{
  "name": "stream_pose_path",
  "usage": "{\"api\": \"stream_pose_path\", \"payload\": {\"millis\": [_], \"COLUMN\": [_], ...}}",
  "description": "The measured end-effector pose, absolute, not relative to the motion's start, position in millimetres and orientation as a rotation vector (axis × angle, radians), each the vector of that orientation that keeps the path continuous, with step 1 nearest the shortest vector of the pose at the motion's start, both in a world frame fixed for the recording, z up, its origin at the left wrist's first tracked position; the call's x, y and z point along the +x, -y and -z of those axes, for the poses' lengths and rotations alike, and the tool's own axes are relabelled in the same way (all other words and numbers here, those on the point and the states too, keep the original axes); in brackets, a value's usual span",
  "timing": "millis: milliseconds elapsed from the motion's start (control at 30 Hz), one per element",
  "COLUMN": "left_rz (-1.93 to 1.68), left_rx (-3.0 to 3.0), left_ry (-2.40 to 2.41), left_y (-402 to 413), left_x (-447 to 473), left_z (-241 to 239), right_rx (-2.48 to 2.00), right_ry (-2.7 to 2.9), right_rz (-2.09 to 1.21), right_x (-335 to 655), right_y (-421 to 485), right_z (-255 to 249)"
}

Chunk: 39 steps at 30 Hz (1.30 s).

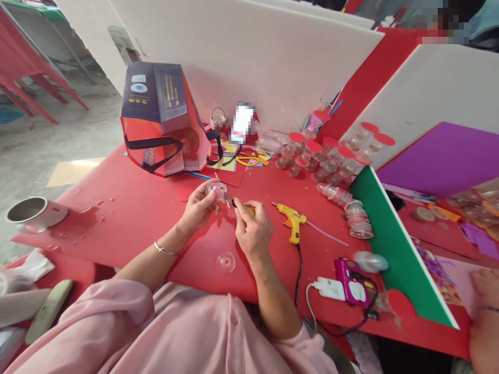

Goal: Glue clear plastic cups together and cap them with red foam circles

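My left hand (200, 205) pinches a clear plastic cup lid (217, 191) above the red tabletop. Closed around a yellow-and-black knife-like tool (249, 211), my right hand (253, 228) brings its narrow grey tip up against the lid's right side. Most of the tool is hidden by my fingers. Another clear round lid (225, 263) lies flat on the table between my forearms. To the right of my right hand rests a yellow hot glue gun (291, 221) with a glue stick at its back.
Red-topped clear cups (312, 156) stand in stacks at the back right, beside nested clear lids (358, 219). A green divider (401, 244) borders the right side. A large bag (163, 119), phone (242, 123), metal mug (37, 213) and power strip (353, 283) surround the workspace. Another person's hand (485, 291) is far right.
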<state>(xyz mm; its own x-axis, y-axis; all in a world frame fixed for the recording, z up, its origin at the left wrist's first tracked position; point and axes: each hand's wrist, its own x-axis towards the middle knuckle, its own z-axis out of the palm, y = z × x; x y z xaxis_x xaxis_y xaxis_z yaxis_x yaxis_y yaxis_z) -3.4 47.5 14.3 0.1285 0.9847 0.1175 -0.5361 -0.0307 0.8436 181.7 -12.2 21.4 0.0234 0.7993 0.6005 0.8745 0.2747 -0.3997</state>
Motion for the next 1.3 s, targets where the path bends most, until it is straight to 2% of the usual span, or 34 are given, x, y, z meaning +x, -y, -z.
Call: {"api": "stream_pose_path", "payload": {"millis": [567, 900, 1100, 1300], "left_rz": [-1.385, -1.380, -1.383, -1.360], "left_rx": [0.896, 0.937, 0.890, 0.899], "left_ry": [-0.640, -0.618, -0.642, -0.648], "left_y": [-48.6, -48.2, -51.1, -48.8], "left_x": [-4.0, -2.3, -3.4, -3.2], "left_z": [-12.8, -12.5, -12.3, -14.7], "right_rx": [-1.454, -1.598, -1.430, -1.467], "right_ry": [1.778, 1.669, 1.753, 1.762], "right_rz": [0.047, 0.160, 0.031, 0.042], "right_x": [177.3, 186.3, 179.7, 178.6], "right_y": [16.5, 11.1, 15.8, 15.8], "right_z": [-28.6, -23.0, -28.7, -26.5]}}
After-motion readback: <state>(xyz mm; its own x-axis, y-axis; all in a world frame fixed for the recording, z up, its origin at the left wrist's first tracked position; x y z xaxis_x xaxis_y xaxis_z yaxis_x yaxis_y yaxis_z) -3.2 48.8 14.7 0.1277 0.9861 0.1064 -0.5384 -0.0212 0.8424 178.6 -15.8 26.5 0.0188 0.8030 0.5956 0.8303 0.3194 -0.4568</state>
